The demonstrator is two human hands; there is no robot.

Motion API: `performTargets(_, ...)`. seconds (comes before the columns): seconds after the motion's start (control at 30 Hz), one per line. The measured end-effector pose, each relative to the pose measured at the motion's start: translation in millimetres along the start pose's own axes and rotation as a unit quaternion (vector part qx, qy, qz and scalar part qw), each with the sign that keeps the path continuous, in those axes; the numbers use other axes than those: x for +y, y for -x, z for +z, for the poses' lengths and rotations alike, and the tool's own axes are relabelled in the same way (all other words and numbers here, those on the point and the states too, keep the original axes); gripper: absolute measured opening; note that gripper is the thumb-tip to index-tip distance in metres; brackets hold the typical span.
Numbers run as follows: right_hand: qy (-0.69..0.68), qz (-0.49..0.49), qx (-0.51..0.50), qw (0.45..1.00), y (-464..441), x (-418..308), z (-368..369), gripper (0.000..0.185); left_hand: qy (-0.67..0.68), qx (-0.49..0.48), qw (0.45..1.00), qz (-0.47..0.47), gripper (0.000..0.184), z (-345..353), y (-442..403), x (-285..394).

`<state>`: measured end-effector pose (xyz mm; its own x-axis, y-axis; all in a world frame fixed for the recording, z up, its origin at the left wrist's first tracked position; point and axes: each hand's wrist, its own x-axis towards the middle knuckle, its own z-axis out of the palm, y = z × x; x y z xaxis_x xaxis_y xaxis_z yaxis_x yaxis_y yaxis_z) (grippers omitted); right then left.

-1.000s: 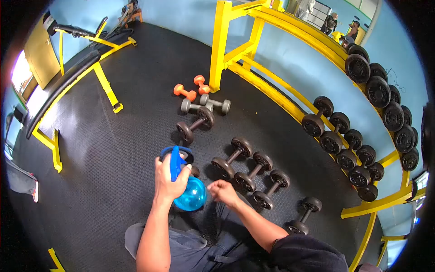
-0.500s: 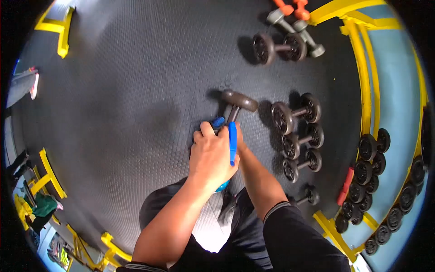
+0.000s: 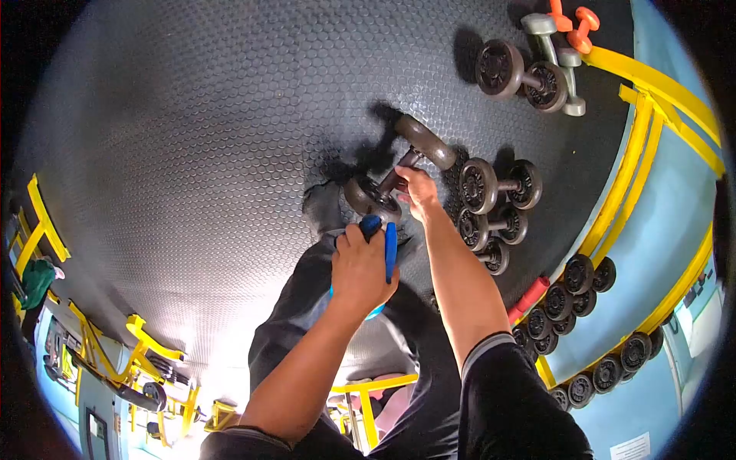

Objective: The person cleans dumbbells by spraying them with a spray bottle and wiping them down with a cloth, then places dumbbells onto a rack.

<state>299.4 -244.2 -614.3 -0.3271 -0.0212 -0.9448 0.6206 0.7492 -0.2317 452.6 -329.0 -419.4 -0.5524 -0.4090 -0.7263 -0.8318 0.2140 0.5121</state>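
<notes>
Dumbbell (image 3: 390, 182): thick round ends; honeycomb-textured floor (image 3: 230, 153).

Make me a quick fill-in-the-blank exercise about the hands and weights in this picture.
1. Between its two round heads, the right hand holds a dark brown dumbbell by its ____.
2. The visible parts of the bottle-like item in the left hand are coloured ____.
3. Beside the two grey dumbbells lie two small ____ ones.
4. The weight rack is painted ____.

Missing words: handle; blue; orange; yellow.
</notes>
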Motion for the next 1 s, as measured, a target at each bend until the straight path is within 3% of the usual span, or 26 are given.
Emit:
performTargets(0.17,-0.195,0.049,-0.077,0.977,-30.6,4.3,27.2,0.023,0.023,-0.027,0.999,-0.019,0.05,-2.8,-10.1,-6.3)
performTargets(0.23,-0.344,0.082,-0.138,0.925,-32.8,10.0,31.3,0.019,0.013,0.012,1.0,-0.01,0.057,-4.4,-11.6,-8.0)
performTargets(0.27,-0.304,0.046,-0.109,0.945,-32.9,13.7,32.3,0.019,0.011,0.034,0.999,0.005,0.053,-1.2,-10.9,-11.0)
performTargets(0.3,-0.294,0.071,-0.074,0.95,-26.1,7.7,34.9,0.019,0.03,0.056,0.998,0.009,0.053,5.4,-8.9,-15.0)
performTargets(0.37,-0.291,0.032,-0.091,0.952,-12.3,14.0,31.9,0.019,0.047,0.101,0.993,0.039,0.056,12.3,-0.9,-23.3)
performTargets(0.4,-0.269,0.057,-0.099,0.956,-3.2,20.8,26.9,0.018,0.062,0.093,0.993,0.03,0.058,10.4,4.8,-22.1)
performTargets(0.43,-0.255,-0.005,-0.122,0.959,5.7,41.0,20.7,0.021,0.061,0.096,0.992,0.053,0.055,9.8,12.2,-23.4)
performTargets(0.47,-0.271,0.013,-0.108,0.956,31.0,48.7,10.4,0.01,0.056,0.1,0.99,0.082,0.054,4.6,22.8,-14.6)
performTargets(0.5,0.013,-0.333,-0.133,0.933,48.5,69.7,-10.7,0.019,0.051,0.096,0.991,0.077,0.053,-1.3,37.6,1.1)
performTargets(0.53,-0.136,0.024,-0.071,0.988,106.0,30.6,-20.8,0.022,0.039,0.095,0.991,0.084,0.052,-4.6,56.5,13.7)
performTargets(0.6,-0.186,0.024,-0.087,0.978,166.2,37.7,-48.1,0.024,-0.008,-0.003,0.995,0.101,0.05,-35.3,97.6,59.4)
performTargets(0.63,-0.209,0.022,-0.077,0.975,200.4,36.9,-65.8,0.022,0.036,-0.054,0.995,0.082,0.05,-50.2,117.8,90.0)
performTargets(0.67,-0.249,0.025,-0.084,0.965,219.3,54.6,-77.3,0.024,0.005,-0.112,0.983,0.143,0.054,-61.8,132.7,100.5)
performTargets(0.7,-0.221,0.019,-0.079,0.972,251.8,52.4,-98.5,0.026,-0.055,-0.117,0.969,0.213,0.056,-70.6,148.7,114.2)
performTargets(0.73,-0.21,0.025,-0.057,0.976,260.9,80.0,-101.7,0.029,-0.074,-0.142,0.964,0.213,0.058,-78.9,162.9,141.0)
performTargets(0.77,-0.235,0.036,-0.068,0.969,314.0,48.8,-137.5,0.03,-0.114,-0.136,0.948,0.264,0.059,-81.6,175.8,152.5)
performTargets(0.8,-0.246,0.021,-0.048,0.968,313.2,78.4,-136.3,0.031,-0.128,-0.163,0.944,0.258,0.059,-85.5,182.7,175.1)
performTargets(0.9,-0.259,0.05,0.011,0.965,379.2,70.9,-188.7,0.034,-0.209,-0.226,0.906,0.291,0.059,-85.2,197.4,216.1)
performTargets(0.93,-0.338,0.021,0.049,0.94,397.2,71.8,-201.5,0.029,-0.23,-0.231,0.885,0.332,0.061,-80.6,198.8,232.8)
performTargets(1.0,-0.364,-0.01,0.055,0.93,391.0,103.8,-211.3,0.026,-0.273,-0.254,0.851,0.37,0.065,-72.8,204.6,273.8)
